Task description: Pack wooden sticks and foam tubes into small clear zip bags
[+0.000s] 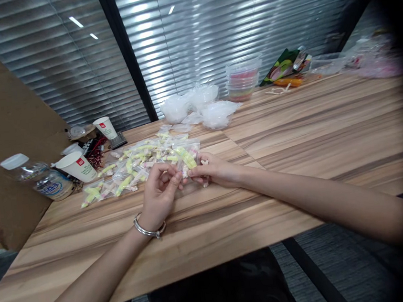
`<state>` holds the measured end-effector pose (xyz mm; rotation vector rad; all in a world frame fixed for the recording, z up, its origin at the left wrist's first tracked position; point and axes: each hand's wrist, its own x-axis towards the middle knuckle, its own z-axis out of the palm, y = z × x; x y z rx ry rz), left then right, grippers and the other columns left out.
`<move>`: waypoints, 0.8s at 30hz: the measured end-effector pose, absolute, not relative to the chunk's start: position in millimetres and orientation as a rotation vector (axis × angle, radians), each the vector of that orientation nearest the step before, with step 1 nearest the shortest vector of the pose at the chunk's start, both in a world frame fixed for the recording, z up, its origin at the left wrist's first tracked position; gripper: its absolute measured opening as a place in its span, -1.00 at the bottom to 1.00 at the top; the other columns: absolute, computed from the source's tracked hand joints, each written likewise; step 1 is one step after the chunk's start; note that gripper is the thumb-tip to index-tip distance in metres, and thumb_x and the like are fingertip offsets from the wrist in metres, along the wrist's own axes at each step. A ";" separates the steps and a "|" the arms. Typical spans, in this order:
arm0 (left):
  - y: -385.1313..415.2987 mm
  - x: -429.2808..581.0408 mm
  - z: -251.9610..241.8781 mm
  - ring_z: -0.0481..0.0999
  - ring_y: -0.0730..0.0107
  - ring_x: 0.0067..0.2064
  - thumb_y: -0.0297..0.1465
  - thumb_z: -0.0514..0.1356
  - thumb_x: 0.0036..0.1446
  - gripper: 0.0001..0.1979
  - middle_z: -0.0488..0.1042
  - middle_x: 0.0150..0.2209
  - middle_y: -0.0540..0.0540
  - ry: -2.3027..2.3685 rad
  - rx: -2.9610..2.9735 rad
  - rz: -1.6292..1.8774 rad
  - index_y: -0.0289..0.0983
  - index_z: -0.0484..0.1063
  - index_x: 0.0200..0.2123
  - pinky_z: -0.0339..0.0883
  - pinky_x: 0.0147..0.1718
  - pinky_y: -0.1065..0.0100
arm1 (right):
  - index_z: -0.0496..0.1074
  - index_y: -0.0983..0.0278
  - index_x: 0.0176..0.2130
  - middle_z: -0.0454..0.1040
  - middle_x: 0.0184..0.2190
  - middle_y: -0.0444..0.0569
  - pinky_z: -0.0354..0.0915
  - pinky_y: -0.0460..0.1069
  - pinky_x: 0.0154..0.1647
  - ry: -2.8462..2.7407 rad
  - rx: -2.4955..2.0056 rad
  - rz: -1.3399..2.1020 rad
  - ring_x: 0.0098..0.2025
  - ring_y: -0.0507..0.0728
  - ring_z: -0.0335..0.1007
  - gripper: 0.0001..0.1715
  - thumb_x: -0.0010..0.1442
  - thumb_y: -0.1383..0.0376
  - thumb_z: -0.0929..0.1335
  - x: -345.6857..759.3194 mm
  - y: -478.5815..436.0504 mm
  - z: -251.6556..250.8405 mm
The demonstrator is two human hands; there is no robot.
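Between my two hands is a small clear plastic bag (pixel 187 156) with a yellow-green piece and paler bits inside. My left hand (pixel 159 190), with a silver bangle at the wrist, is closed in a pinch at the bag's lower left edge. On the other side, my right hand (pixel 220 169) grips the bag between thumb and fingers. A pale, knobbly bit (pixel 204 161) shows by the right fingers; what it belongs to I cannot make out. Just behind and left of my hands lies a spread of similar filled bags (pixel 129 168).
Paper cups (pixel 77 167) and a plastic bottle (pixel 50 181) stand left, beside a cardboard panel (pixel 3 114). Along the back are white plastic-wrapped bundles (pixel 215 115), stacked clear tubs (pixel 242 82), a green packet (pixel 282 67) and clear plastic wrapping (pixel 375 58). The wooden table's (pixel 210 232) front edge is near me.
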<state>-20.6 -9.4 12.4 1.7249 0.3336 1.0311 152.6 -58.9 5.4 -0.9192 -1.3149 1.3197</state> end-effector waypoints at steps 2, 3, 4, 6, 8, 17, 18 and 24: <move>-8.1 -21.1 10.9 0.43 0.42 -0.37 -0.39 0.21 0.11 -0.90 0.34 -0.32 -0.04 0.345 1.817 1.046 -0.24 0.32 -0.38 0.35 -0.44 0.39 | 0.36 0.35 -0.41 0.22 -0.64 -0.21 -0.04 -0.18 -0.67 -1.316 -0.937 1.314 -0.62 -0.09 0.02 -0.76 0.05 0.20 0.39 152.7 -59.5 7.6; -6.9 -21.4 10.0 0.42 0.40 -0.37 -0.38 0.20 0.12 -0.93 0.35 -0.32 -0.06 0.373 1.858 1.051 -0.24 0.36 -0.38 0.34 -0.44 0.38 | 0.36 0.34 -0.39 0.22 -0.63 -0.21 -0.04 -0.18 -0.68 -1.311 -0.946 1.307 -0.62 -0.09 0.03 -0.77 0.06 0.21 0.39 152.5 -59.9 8.7; -5.4 -21.6 9.2 0.41 0.38 -0.36 -0.36 0.20 0.12 -0.93 0.36 -0.31 -0.08 0.411 1.892 1.056 -0.24 0.40 -0.36 0.33 -0.44 0.38 | 0.36 0.34 -0.38 0.21 -0.64 -0.22 -0.05 -0.18 -0.68 -1.305 -0.957 1.299 -0.62 -0.09 0.03 -0.78 0.06 0.22 0.38 152.0 -60.3 9.7; -2.2 -21.7 8.0 0.39 0.38 -0.38 -0.34 0.20 0.12 -0.89 0.39 -0.28 -0.12 0.488 1.944 1.050 -0.23 0.48 -0.29 0.32 -0.44 0.37 | 0.36 0.33 -0.36 0.20 -0.65 -0.22 -0.07 -0.19 -0.70 -1.292 -0.983 1.281 -0.63 -0.09 0.02 -0.79 0.06 0.22 0.38 151.0 -60.7 11.0; 0.3 -21.5 7.6 0.39 0.39 -0.39 -0.34 0.19 0.13 -0.85 0.41 -0.25 -0.13 0.525 1.980 1.034 -0.20 0.52 -0.24 0.31 -0.44 0.36 | 0.37 0.33 -0.34 0.21 -0.65 -0.22 -0.07 -0.19 -0.70 -1.286 -0.997 1.268 -0.63 -0.10 0.01 -0.78 0.06 0.21 0.38 150.2 -60.5 11.3; -1.9 -18.8 8.1 0.39 0.46 -0.41 -0.34 0.23 0.09 -0.76 0.41 -0.19 -0.11 0.604 2.124 0.936 -0.19 0.47 -0.13 0.29 -0.45 0.41 | 0.33 0.34 -0.31 0.29 -0.60 -0.17 0.01 -0.19 -0.68 -1.154 -0.884 1.371 -0.63 -0.09 0.10 -0.79 0.11 0.22 0.33 154.0 -55.1 7.0; -2.0 -18.8 7.7 0.40 0.46 -0.40 -0.34 0.25 0.07 -0.74 0.40 -0.18 -0.11 0.601 2.140 0.939 -0.19 0.47 -0.13 0.30 -0.44 0.41 | 0.33 0.35 -0.34 0.28 -0.61 -0.17 0.02 -0.19 -0.68 -1.148 -0.880 1.383 -0.64 -0.09 0.09 -0.79 0.12 0.22 0.33 154.7 -54.5 6.5; 0.9 -20.9 5.9 0.41 0.36 -0.25 -0.37 0.22 0.10 -0.81 0.40 -0.19 -0.14 0.535 2.226 1.021 -0.19 0.50 -0.18 0.34 -0.33 0.36 | 0.32 0.35 -0.45 0.27 -0.63 -0.16 0.04 -0.17 -0.63 -1.169 -0.866 1.432 -0.62 -0.08 0.10 -0.76 0.15 0.23 0.31 157.2 -51.5 4.3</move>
